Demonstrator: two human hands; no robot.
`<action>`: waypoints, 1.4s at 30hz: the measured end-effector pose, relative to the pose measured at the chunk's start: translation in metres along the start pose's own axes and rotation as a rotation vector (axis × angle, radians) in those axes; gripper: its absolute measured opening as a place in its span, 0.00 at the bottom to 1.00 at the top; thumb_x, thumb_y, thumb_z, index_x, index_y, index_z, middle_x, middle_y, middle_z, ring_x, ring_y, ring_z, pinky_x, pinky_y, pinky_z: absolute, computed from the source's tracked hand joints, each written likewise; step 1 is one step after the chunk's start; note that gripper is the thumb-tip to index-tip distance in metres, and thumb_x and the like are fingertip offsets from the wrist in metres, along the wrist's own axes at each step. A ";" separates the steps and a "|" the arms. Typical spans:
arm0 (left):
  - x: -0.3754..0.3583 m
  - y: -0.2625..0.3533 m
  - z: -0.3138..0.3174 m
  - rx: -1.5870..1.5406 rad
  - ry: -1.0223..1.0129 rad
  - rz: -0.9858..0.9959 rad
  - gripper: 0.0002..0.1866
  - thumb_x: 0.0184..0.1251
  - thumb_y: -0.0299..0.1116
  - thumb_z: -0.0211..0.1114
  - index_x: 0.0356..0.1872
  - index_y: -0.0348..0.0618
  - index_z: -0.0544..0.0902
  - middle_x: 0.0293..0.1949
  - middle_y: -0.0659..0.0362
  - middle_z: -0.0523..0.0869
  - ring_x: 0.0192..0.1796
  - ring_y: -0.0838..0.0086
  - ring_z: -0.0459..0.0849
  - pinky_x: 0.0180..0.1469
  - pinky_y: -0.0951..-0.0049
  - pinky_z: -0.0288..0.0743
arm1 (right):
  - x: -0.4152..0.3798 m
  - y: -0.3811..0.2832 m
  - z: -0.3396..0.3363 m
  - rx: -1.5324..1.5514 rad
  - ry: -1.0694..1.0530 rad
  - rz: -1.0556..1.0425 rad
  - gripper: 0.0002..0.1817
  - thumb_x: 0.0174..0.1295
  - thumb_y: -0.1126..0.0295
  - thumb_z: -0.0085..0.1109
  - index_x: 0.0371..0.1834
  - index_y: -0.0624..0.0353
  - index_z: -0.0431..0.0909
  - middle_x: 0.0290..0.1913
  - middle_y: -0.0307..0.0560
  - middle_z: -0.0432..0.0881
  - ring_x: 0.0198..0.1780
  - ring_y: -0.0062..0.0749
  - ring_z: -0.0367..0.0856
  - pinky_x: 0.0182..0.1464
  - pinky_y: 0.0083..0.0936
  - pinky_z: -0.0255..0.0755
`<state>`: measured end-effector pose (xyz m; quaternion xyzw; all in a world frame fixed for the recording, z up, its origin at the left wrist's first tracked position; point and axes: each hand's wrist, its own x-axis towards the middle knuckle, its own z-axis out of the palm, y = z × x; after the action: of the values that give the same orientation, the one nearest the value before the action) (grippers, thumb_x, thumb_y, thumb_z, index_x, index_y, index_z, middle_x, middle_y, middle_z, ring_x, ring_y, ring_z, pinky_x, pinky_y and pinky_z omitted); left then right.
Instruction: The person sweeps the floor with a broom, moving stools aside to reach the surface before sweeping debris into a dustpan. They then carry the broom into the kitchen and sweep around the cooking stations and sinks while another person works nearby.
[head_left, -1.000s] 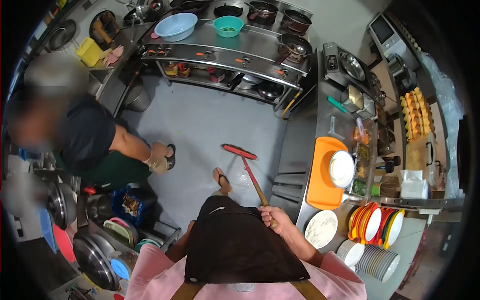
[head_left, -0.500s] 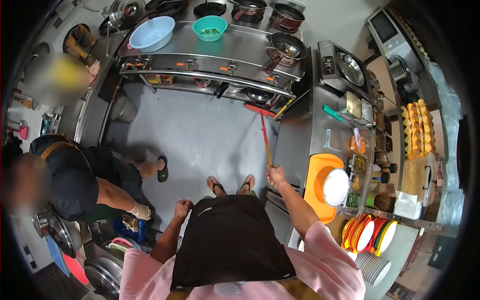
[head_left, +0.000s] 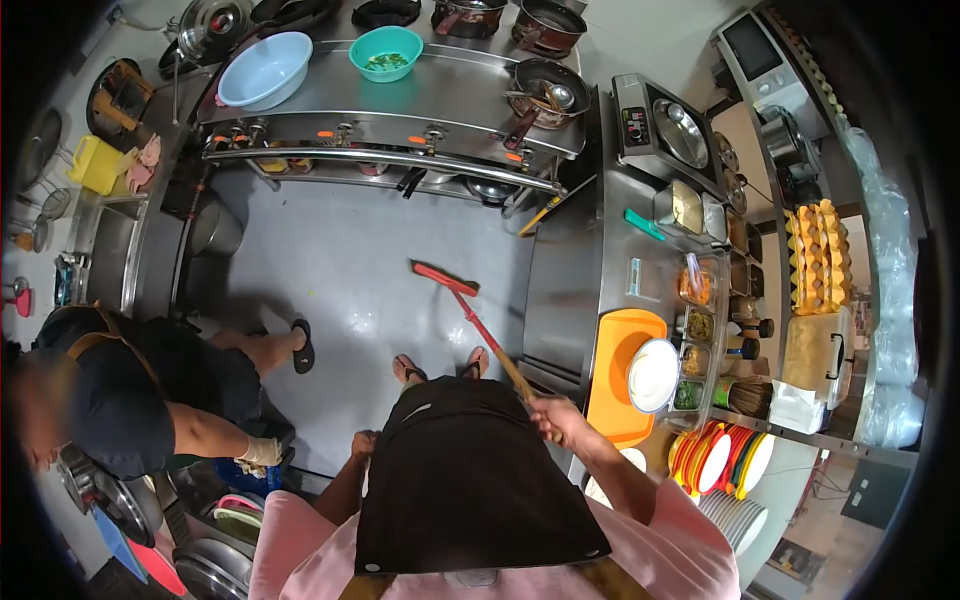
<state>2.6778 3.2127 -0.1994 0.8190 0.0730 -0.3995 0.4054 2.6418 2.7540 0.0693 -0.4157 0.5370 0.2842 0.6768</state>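
My right hand (head_left: 562, 418) is wrapped round the wooden end of a broom (head_left: 490, 340), just right of my dark apron (head_left: 455, 490). The handle is red lower down and slants up and left to a red broom head (head_left: 445, 277) with dark bristles. That head is at the grey floor (head_left: 340, 230), ahead of my sandalled feet. Beside the left edge of the apron, my left hand (head_left: 364, 445) is curled closed and partly hidden; nothing shows in it.
A steel stove counter (head_left: 310, 90) with basins and pans spans the far side. To the right, a steel worktop (head_left: 622, 180) carries an orange tray (head_left: 612, 375) and food containers. A co-worker (head_left: 130, 400) wearing a glove bends over a blue basket (head_left: 240, 475) at the left.
The broom head has moved left and nearer to me, away from the stove's right end. My right hand has come down and closer to the apron. My left hand has lowered slightly.
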 end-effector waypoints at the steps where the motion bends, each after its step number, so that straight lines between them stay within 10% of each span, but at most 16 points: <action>1: 0.004 0.012 -0.001 -0.054 0.000 -0.029 0.18 0.65 0.42 0.62 0.28 0.35 0.84 0.27 0.51 0.87 0.30 0.68 0.84 0.34 0.66 0.76 | -0.015 0.002 0.007 -0.050 0.013 0.000 0.10 0.72 0.60 0.52 0.38 0.53 0.75 0.21 0.33 0.70 0.14 0.13 0.64 0.14 0.16 0.59; 7: 0.036 0.089 -0.017 -0.361 -0.024 0.069 0.19 0.69 0.42 0.59 0.31 0.32 0.83 0.27 0.53 0.86 0.29 0.72 0.83 0.35 0.68 0.76 | 0.042 0.001 0.030 -0.372 0.099 -0.312 0.14 0.73 0.59 0.49 0.42 0.59 0.74 0.21 0.36 0.70 0.14 0.19 0.66 0.13 0.22 0.62; 15: 0.013 0.046 -0.026 -0.276 0.050 -0.019 0.17 0.68 0.41 0.59 0.33 0.33 0.84 0.28 0.54 0.87 0.30 0.72 0.82 0.37 0.70 0.75 | 0.181 0.001 0.013 -0.068 0.254 -0.170 0.15 0.74 0.56 0.46 0.43 0.58 0.72 0.19 0.39 0.70 0.12 0.23 0.65 0.12 0.26 0.62; 21: -0.013 -0.019 -0.032 -0.102 0.025 -0.298 0.15 0.68 0.36 0.59 0.26 0.36 0.82 0.24 0.55 0.86 0.27 0.70 0.84 0.35 0.68 0.77 | 0.124 0.057 0.027 -0.048 0.236 -0.126 0.17 0.71 0.56 0.52 0.29 0.56 0.70 0.17 0.38 0.68 0.15 0.26 0.66 0.16 0.27 0.63; 30: 0.043 -0.005 0.002 -0.026 -0.036 -0.208 0.17 0.68 0.40 0.60 0.29 0.34 0.84 0.28 0.48 0.87 0.33 0.62 0.87 0.40 0.60 0.79 | -0.055 0.014 -0.019 0.594 -0.242 0.179 0.15 0.78 0.59 0.40 0.52 0.59 0.71 0.20 0.30 0.58 0.13 0.12 0.60 0.13 0.13 0.55; 38: 0.062 0.056 0.006 -0.235 -0.040 0.108 0.19 0.66 0.42 0.59 0.43 0.34 0.85 0.36 0.44 0.88 0.40 0.52 0.87 0.47 0.59 0.77 | -0.002 0.004 0.057 -0.340 0.261 -0.088 0.17 0.76 0.52 0.45 0.38 0.54 0.71 0.17 0.33 0.64 0.13 0.17 0.62 0.13 0.18 0.57; 42: 0.044 0.029 -0.003 -0.107 0.024 0.035 0.18 0.66 0.41 0.58 0.39 0.34 0.86 0.34 0.44 0.88 0.39 0.53 0.87 0.47 0.58 0.77 | 0.084 0.052 0.034 -0.218 0.212 0.048 0.16 0.76 0.54 0.43 0.34 0.52 0.68 0.15 0.32 0.63 0.13 0.19 0.62 0.14 0.19 0.57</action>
<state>2.7222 3.1868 -0.2120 0.8021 0.0850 -0.3780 0.4546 2.6377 2.8041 -0.0226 -0.5012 0.5812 0.3116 0.5603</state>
